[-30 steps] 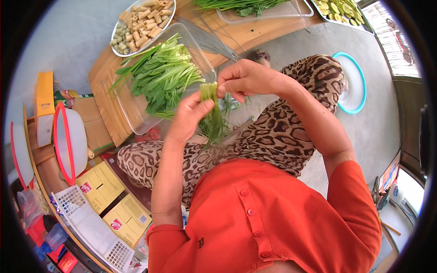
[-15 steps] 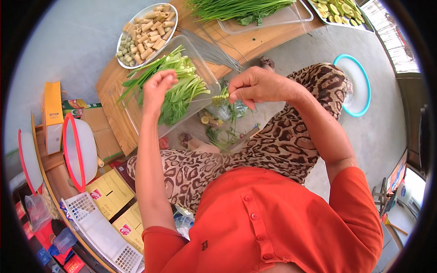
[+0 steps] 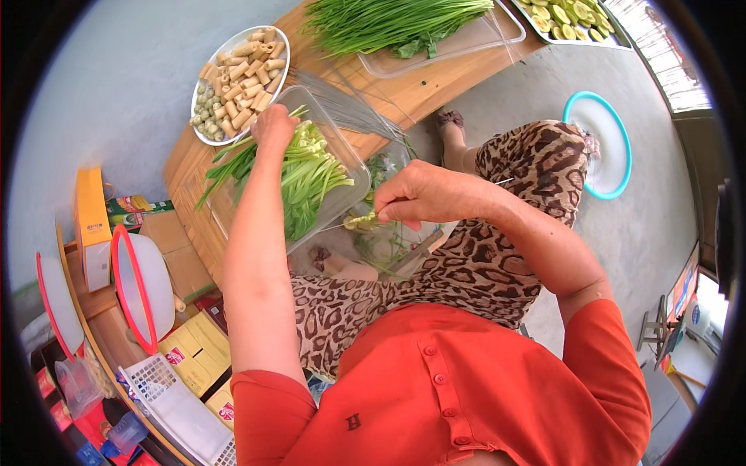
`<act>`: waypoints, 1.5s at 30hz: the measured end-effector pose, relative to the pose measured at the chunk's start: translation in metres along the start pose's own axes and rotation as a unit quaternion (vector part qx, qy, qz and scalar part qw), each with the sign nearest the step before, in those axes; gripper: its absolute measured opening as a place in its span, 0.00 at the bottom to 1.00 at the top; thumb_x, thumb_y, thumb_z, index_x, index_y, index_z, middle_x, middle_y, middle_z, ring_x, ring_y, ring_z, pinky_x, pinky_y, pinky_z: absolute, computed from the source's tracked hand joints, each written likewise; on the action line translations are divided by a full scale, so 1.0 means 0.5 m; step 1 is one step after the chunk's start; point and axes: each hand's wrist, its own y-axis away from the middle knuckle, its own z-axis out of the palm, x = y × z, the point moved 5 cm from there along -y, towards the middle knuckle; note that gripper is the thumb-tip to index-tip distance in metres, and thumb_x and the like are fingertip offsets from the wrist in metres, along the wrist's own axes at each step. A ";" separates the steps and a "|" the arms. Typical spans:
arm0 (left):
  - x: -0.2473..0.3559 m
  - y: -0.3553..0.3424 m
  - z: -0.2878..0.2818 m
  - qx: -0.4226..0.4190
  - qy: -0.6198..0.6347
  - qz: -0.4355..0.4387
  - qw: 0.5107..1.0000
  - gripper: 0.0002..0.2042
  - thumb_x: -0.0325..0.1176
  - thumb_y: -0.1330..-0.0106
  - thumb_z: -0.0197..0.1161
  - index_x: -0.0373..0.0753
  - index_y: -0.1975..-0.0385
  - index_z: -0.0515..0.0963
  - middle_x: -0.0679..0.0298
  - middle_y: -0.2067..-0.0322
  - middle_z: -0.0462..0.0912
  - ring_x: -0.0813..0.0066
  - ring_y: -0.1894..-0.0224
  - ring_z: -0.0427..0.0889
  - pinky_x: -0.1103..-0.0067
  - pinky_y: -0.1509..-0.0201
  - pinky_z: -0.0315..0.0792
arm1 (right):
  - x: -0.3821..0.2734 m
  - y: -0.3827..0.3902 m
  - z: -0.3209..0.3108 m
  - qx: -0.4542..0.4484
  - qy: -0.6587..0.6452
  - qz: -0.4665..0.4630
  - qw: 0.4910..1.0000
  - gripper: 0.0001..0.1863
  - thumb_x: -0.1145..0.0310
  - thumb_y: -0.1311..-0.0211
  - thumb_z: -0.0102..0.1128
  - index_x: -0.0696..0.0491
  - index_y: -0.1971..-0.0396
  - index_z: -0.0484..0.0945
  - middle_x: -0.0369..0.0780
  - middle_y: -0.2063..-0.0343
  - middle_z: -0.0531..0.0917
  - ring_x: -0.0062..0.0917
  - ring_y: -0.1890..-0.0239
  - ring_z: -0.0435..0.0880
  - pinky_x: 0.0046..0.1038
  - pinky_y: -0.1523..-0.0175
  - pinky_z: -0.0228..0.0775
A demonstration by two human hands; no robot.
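My left hand (image 3: 273, 126) reaches over the far end of a clear plastic tub (image 3: 359, 180), its fingers curled down at the stem ends of leafy greens (image 3: 311, 167). What those fingers hold is hidden. Lower and to the right, my right hand (image 3: 416, 196) is closed in a pinch on a thin skewer (image 3: 507, 180), whose bright end shows past my wrist. Pale green pieces (image 3: 365, 221) sit just left of the right fingertips, apparently threaded on it. Bare metal skewers (image 3: 350, 101) lie in a bundle on the wooden table beside the tub.
A white oval dish (image 3: 241, 85) of tan tube pieces and pale green bits stands behind the tub. Long green stalks (image 3: 396, 23) and a tray of sliced green rounds (image 3: 571, 22) are farther right. A blue-rimmed basin (image 3: 624, 147) is on the floor; boxes (image 3: 190, 349) stand left.
My left hand has moved up and away from mid-air to the tub's far end, among the green stems. My right hand has lowered slightly, still pinching the skewer.
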 end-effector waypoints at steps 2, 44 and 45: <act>0.020 0.008 -0.009 -0.007 -0.041 0.000 0.999 0.16 0.44 0.46 0.68 0.38 0.64 0.83 0.53 0.59 0.83 0.57 0.52 0.81 0.63 0.48 0.70 | -0.005 0.003 -0.002 0.001 0.002 -0.002 1.000 0.08 0.68 0.40 0.54 0.56 0.72 0.78 0.37 0.88 0.75 0.24 0.82 0.75 0.29 0.72 0.65; -0.198 0.417 -0.413 0.464 0.521 0.120 0.706 0.13 0.38 0.28 0.52 0.32 0.62 0.74 0.64 0.77 0.76 0.79 0.77 0.72 0.84 0.72 0.67 | 0.036 -0.030 0.015 0.073 0.054 0.043 0.995 0.08 0.69 0.38 0.54 0.56 0.71 0.79 0.33 0.88 0.74 0.15 0.84 0.69 0.24 0.77 0.61; -0.203 0.454 -0.444 0.482 0.531 0.134 0.683 0.13 0.38 0.29 0.52 0.32 0.64 0.73 0.63 0.76 0.77 0.80 0.78 0.71 0.85 0.74 0.65 | 0.035 -0.029 0.018 0.076 0.050 0.047 0.995 0.08 0.69 0.38 0.54 0.56 0.71 0.80 0.32 0.89 0.74 0.14 0.84 0.69 0.23 0.77 0.60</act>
